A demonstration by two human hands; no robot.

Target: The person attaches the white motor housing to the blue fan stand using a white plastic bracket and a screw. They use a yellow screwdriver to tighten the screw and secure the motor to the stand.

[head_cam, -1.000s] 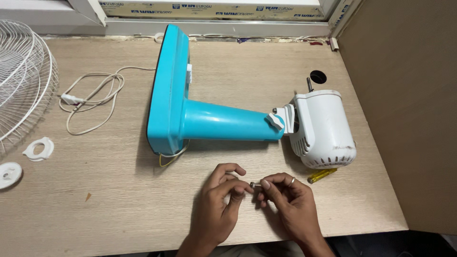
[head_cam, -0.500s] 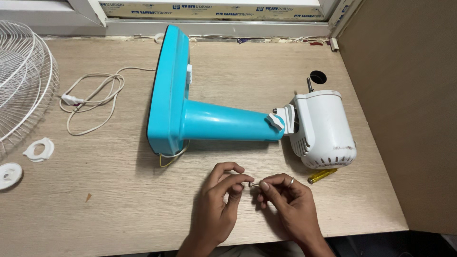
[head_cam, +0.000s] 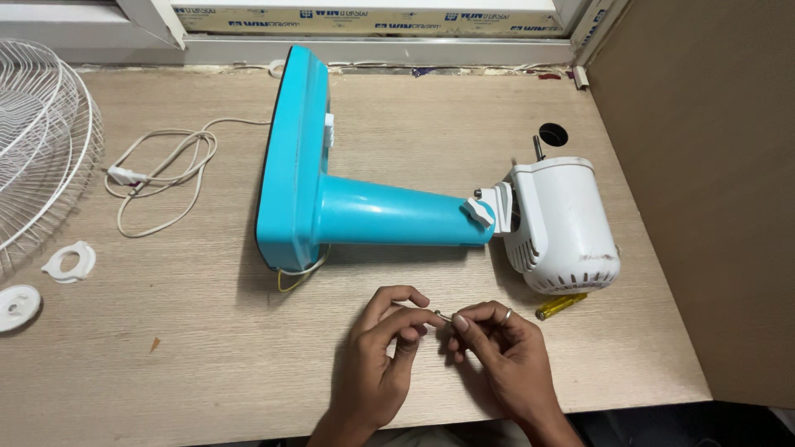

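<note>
left hand (head_cam: pixel 383 360) fingertips slid nearer right hand (head_cam: pixel 497 356), both pinching small screw (head_cam: pixel 444 316).

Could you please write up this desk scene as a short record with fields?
Surface: wooden desk below a window sill
Left hand: fingers pinch one end of a small metal screw
Right hand: fingers pinch the screw's other end; ring on one finger
Main item: fan stand, blue base and white motor housing, lying on its side
Beside housing: yellow screwdriver handle
Left side: white wire guard, coiled power cord, two white plastic rings
</note>
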